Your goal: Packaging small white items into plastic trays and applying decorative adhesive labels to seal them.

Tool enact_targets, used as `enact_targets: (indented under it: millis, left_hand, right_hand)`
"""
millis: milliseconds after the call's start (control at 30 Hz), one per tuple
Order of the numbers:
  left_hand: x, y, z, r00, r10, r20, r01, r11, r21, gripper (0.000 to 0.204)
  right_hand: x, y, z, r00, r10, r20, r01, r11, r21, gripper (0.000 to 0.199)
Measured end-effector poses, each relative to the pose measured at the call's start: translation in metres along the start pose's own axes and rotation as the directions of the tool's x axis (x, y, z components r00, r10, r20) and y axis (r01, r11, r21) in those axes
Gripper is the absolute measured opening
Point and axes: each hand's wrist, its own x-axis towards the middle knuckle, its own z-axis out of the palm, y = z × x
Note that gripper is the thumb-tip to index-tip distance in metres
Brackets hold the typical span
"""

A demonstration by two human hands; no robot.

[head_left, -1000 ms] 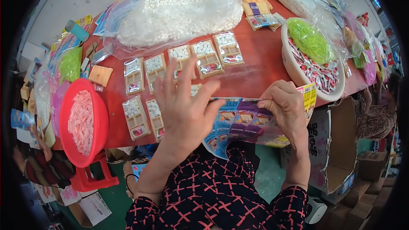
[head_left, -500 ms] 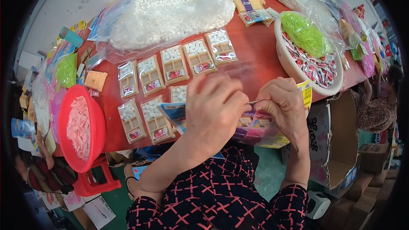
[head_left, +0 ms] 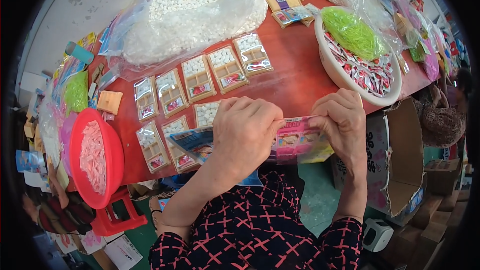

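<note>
Printed sheeting (head_left: 296, 142) hangs at the near edge of the worktop (head_left: 295, 67). My left hand (head_left: 246, 132) and right hand (head_left: 344, 126) pinch its upper border, spaced apart, probably to keep it taut.

Sheets (head_left: 295, 142) before trays (head_left: 200, 79) on table (head_left: 292, 67); bowl (head_left: 114, 150) left, basin (head_left: 327, 67) right, bag (head_left: 200, 27) behind.

Left hand (head_left: 245, 129) and right hand (head_left: 343, 121): bare, 2 items, both pinching, apart.
Left: back faces up, fingers curl rightward; left forearm (head_left: 192, 200) slants up to the right. Right: knuckles bend, thumb points left; right forearm (head_left: 351, 192) rises nearly upright.
</note>
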Motion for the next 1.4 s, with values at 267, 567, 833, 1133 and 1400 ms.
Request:
enact_targets:
  millis: [267,567,833,1133,1400]
  left_hand:
    - [0.004,0.006,0.004,1.0,0.014,0.013,-0.013,1.0,-0.023,0.013]
    - [0.012,0.015,0.013,0.998,0.043,0.055,-0.043,0.999,0.001,0.013]
    - [0.023,0.027,0.024,0.995,0.059,0.078,-0.059,0.998,-0.006,0.009]
    - [0.026,0.021,0.023,0.985,-0.109,0.132,0.136,0.965,-0.223,0.004]
    - [0.035,0.03,0.027,0.985,-0.161,0.062,0.172,0.946,-0.276,0.005]
  right_hand:
    - [-0.004,0.004,0.0,0.99,-0.03,-0.14,0.025,0.999,-0.035,0.023]
    - [-0.011,0.009,-0.015,0.995,0.073,-0.064,-0.071,0.997,0.032,0.018]
    - [-0.019,0.014,-0.02,0.982,0.185,-0.032,-0.173,0.96,0.22,0.011]
    - [-0.027,0.023,-0.017,0.908,0.415,-0.053,-0.292,0.72,0.629,0.016]
    - [-0.027,0.029,-0.015,0.906,0.411,-0.098,-0.243,0.697,0.675,0.017]
